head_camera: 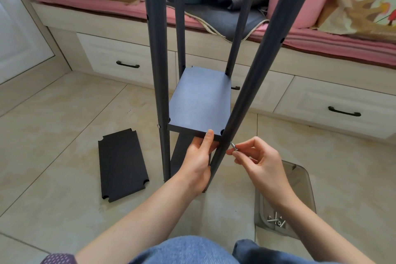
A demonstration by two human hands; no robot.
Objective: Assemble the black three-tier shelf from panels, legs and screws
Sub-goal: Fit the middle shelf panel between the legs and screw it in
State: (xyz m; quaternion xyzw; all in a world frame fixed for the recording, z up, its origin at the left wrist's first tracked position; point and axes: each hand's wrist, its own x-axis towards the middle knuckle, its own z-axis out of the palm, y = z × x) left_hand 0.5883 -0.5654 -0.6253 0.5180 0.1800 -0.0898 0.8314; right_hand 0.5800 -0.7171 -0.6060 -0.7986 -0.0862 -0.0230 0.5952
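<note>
Fingers of the right hand pinch a screw, its tip against the near right leg; the left hand grips the front edge of the middle panel, thumb on top, fingers curled beneath. The shelf stands half built on the floor: four legs up, a lower panel beneath, and a third panel lying flat to the left.

The main risk, as I judge it, is misalignment. This leg leans outward (the others look nearly upright), so its hole may not meet the panel's, and the screw could jam or go in crooked. If the left grip slackens, the corner may drop. The screw could also slip and roll away; spares lie in the tray to the right.
</note>
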